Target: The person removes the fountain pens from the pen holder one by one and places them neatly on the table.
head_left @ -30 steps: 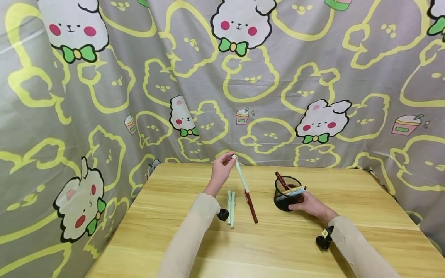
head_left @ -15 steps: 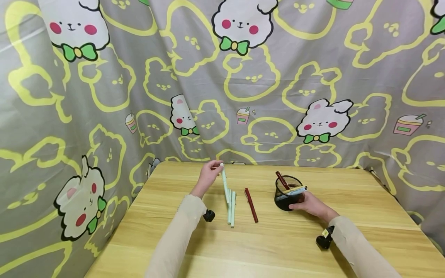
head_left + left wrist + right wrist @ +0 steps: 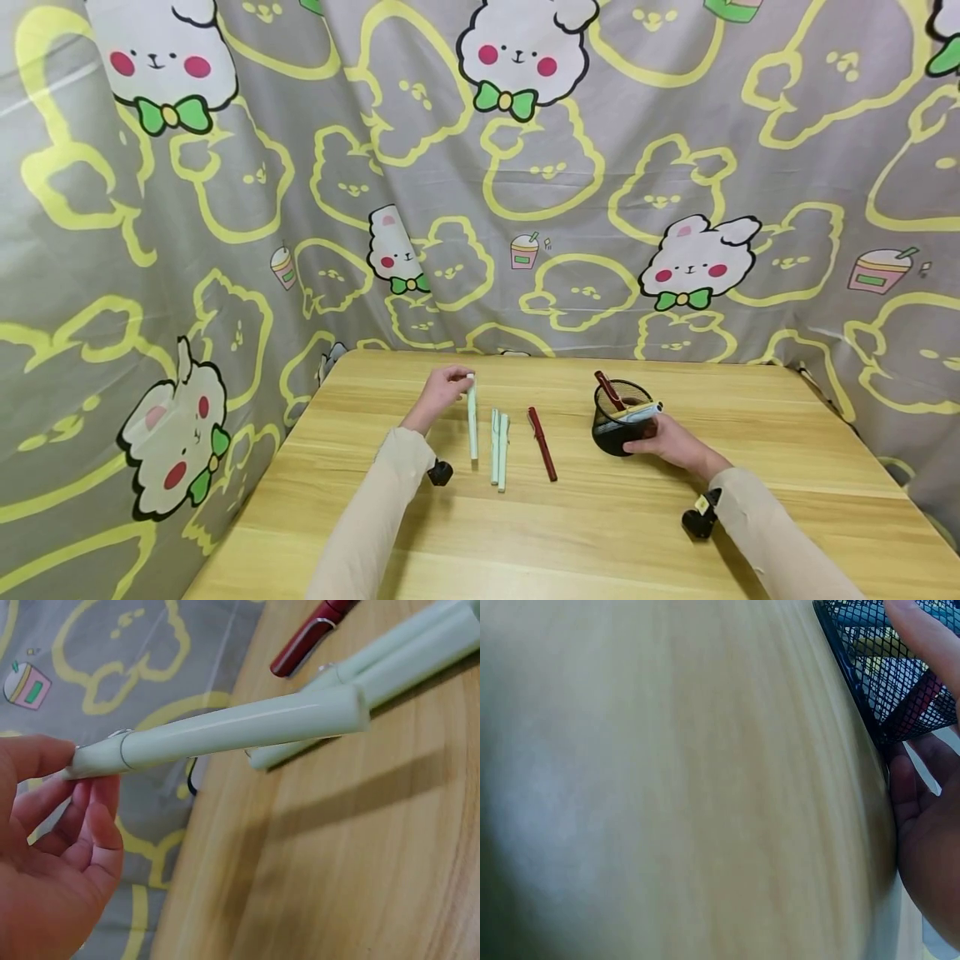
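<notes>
My left hand [image 3: 442, 393] pinches a pale green pen [image 3: 240, 735] by its capped end, above the table; the pen's shadow falls on the wood in the left wrist view. Just right of it, two more pale green pens [image 3: 498, 450] lie side by side on the table. Further right lies a dark red pen [image 3: 543, 443] with a silver-looking clip. My right hand [image 3: 675, 443] holds the black mesh pen holder [image 3: 900, 667] with its thumb and fingers around the side. Inside the holder are a dark red pen [image 3: 608, 389] and yellow and light blue pens.
The wooden table [image 3: 585, 533] extends to a grey patterned curtain [image 3: 585, 200] at the back and sides. Each wrist carries a small black camera, such as the right wrist camera [image 3: 699, 522].
My left hand has carried the pale green pen leftward, from above the red pen to the left of the two pale green pens, and lowered it. The right hand and pen holder have stayed put.
</notes>
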### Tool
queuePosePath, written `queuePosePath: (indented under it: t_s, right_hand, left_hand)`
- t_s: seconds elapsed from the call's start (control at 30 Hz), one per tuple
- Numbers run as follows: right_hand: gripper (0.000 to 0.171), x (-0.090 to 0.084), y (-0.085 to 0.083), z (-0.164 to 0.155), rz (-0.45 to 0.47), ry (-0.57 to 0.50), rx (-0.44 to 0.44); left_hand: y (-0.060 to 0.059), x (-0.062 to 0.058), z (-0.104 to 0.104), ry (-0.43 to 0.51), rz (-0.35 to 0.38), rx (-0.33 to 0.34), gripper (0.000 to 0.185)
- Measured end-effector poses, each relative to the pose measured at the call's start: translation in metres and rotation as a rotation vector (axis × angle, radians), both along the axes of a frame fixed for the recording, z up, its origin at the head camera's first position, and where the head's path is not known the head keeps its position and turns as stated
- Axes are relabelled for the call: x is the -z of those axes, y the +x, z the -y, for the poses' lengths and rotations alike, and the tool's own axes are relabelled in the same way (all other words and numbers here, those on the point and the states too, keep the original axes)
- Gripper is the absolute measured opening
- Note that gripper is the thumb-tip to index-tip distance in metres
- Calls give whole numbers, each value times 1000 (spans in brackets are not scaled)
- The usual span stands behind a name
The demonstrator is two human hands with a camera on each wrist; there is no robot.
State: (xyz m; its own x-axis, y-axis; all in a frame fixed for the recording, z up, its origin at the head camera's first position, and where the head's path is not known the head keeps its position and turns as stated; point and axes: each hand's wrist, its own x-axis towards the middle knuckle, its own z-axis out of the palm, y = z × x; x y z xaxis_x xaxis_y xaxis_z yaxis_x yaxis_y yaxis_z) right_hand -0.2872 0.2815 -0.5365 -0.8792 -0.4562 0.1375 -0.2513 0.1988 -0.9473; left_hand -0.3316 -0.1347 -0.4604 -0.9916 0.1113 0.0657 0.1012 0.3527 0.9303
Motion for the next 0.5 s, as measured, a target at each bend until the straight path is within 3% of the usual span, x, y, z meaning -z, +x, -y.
queuePosePath:
  t_s: [0.5]
  right_hand:
    - [61, 1, 0, -1, -5, 16, 5]
  left_hand:
    - [4, 21, 9, 2, 83, 119, 28]
